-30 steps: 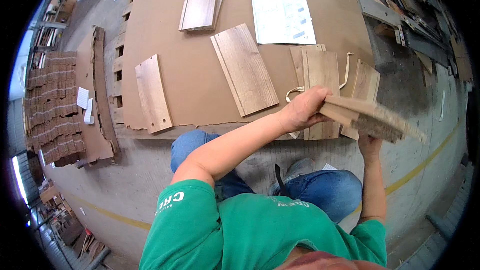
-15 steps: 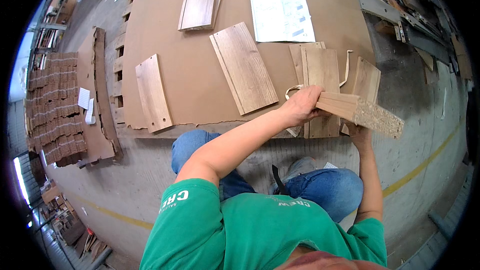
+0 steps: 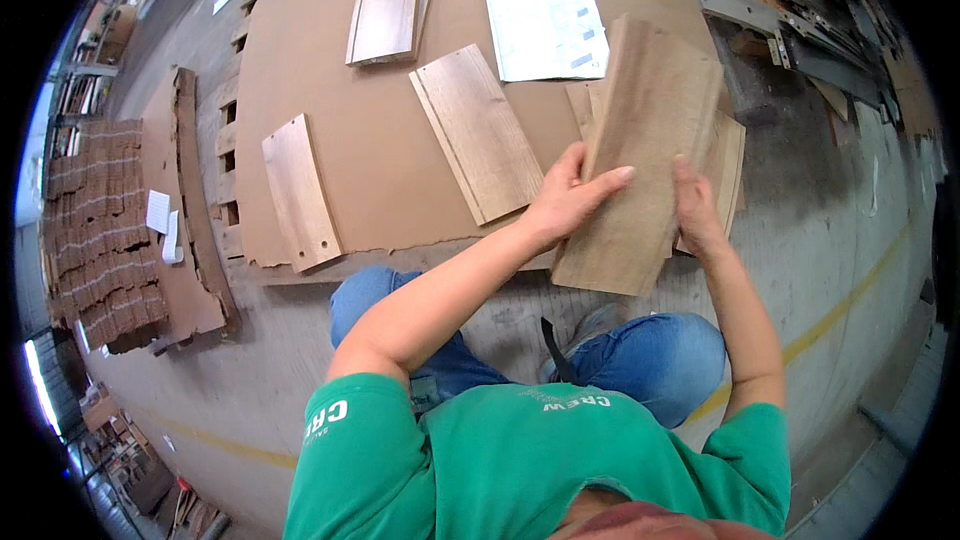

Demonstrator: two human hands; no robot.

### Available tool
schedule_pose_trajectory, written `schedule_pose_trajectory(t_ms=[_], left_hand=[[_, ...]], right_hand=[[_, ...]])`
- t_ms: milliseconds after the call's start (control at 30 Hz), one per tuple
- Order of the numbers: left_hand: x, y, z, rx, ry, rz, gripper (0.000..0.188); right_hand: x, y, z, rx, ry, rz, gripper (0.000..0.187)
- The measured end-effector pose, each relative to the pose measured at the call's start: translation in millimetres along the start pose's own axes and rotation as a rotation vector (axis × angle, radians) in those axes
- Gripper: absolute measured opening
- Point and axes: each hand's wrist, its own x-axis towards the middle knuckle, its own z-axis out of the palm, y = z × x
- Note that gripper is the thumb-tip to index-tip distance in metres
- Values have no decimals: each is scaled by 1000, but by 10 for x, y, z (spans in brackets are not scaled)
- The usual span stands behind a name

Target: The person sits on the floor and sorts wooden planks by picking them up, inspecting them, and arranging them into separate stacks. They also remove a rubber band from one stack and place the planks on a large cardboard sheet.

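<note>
Both hands hold a wood-grain board (image 3: 645, 150), a long panel that earlier showed a thick edge of stacked layers. My left hand (image 3: 575, 195) grips its left edge, thumb lying across the face. Along the right edge, my right hand (image 3: 700, 208) clasps it, with most of the fingers hidden underneath. Partly covered beneath the held board are other wooden panels, one (image 3: 732, 155) sticking out on the right. Left of my hands a wide grooved panel (image 3: 477, 135) lies flat, and farther left a narrower panel with holes (image 3: 300, 192).
Two overlapping panels (image 3: 387, 5) lie at the far side of the cardboard-covered pallet (image 3: 375, 200). A printed instruction sheet (image 3: 545, 25) is beside them. Stacked brown cardboard (image 3: 105, 230) stands on the floor at left; metal and wood pieces (image 3: 740, 10) lie at right.
The held board has turned from edge-on, pointing right, to its broad face up, slanting away from me. My right hand has come up from below onto its right edge.
</note>
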Motion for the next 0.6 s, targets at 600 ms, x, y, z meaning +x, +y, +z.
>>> schedule_pose_trajectory(t_ms=[600], left_hand=[[-952,307,-1027,-87,458,-211,41]], right_hand=[[291,53,1418,-233,-693,349,72]])
